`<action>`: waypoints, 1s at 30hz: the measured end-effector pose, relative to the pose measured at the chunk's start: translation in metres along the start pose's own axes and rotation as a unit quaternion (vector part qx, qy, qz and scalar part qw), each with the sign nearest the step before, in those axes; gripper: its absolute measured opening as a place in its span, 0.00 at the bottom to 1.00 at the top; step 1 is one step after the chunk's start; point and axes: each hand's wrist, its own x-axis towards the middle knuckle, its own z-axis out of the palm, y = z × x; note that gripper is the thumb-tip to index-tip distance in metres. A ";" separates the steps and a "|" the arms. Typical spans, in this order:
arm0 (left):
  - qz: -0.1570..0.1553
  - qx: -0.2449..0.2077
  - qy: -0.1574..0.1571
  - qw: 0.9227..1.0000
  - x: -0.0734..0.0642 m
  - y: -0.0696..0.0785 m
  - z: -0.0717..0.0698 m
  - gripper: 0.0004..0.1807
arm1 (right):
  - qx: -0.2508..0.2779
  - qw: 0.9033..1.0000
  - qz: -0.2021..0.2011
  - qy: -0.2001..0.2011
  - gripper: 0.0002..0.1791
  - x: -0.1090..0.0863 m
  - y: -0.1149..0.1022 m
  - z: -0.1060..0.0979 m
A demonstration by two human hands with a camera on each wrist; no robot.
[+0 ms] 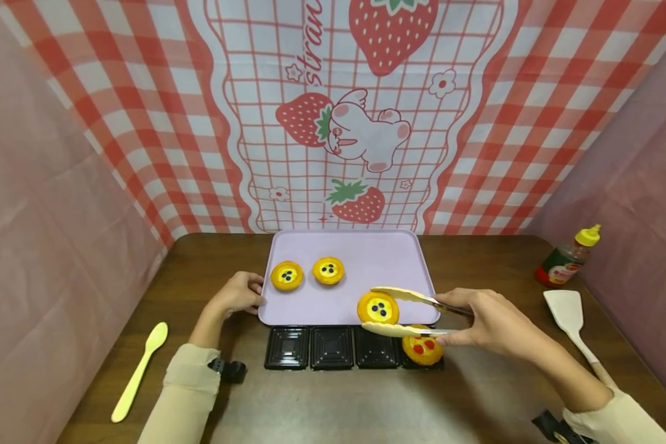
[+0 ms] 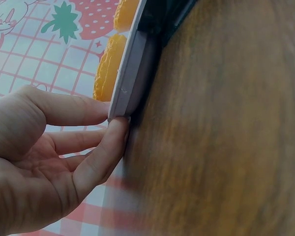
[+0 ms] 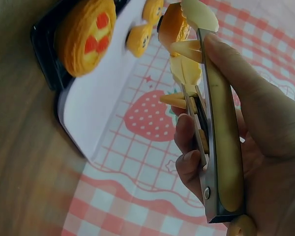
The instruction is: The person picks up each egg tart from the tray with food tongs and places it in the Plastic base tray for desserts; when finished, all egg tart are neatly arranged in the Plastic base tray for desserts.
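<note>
My right hand (image 1: 485,320) grips a pair of tongs (image 3: 225,132) with cream scalloped tips. Between those tips is an egg tart (image 1: 378,308) topped with blueberries, above the front right part of the lilac tray (image 1: 374,253). At the tray's left edge, my left hand (image 1: 240,294) pinches the rim between thumb and fingers, as the left wrist view shows. Two more blueberry tarts, one at the left (image 1: 287,275) and one beside it (image 1: 328,271), sit on the tray. A tart with red pieces (image 1: 423,349) lies in the rightmost compartment of the black plastic tray (image 1: 332,347).
The black tray runs along the lilac tray's front edge. A yellow spoon (image 1: 140,372) lies on the wooden table at left. At right are a white spatula (image 1: 567,312) and a sauce bottle (image 1: 567,259) with a yellow cap. A strawberry-print cloth (image 1: 333,203) hangs behind.
</note>
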 end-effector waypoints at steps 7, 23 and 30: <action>-0.001 -0.003 0.003 1.000 0.000 -0.001 -0.001 0.29 | -0.021 1.000 -0.005 -0.013 0.35 -0.012 -0.006 0.006; 0.001 0.001 0.002 1.000 0.000 -0.001 0.000 0.29 | -0.003 0.998 0.030 -0.057 0.39 -0.017 0.003 0.033; -0.001 -0.003 0.001 1.000 0.000 0.000 0.001 0.29 | 0.006 0.997 0.036 -0.062 0.40 -0.017 0.006 0.038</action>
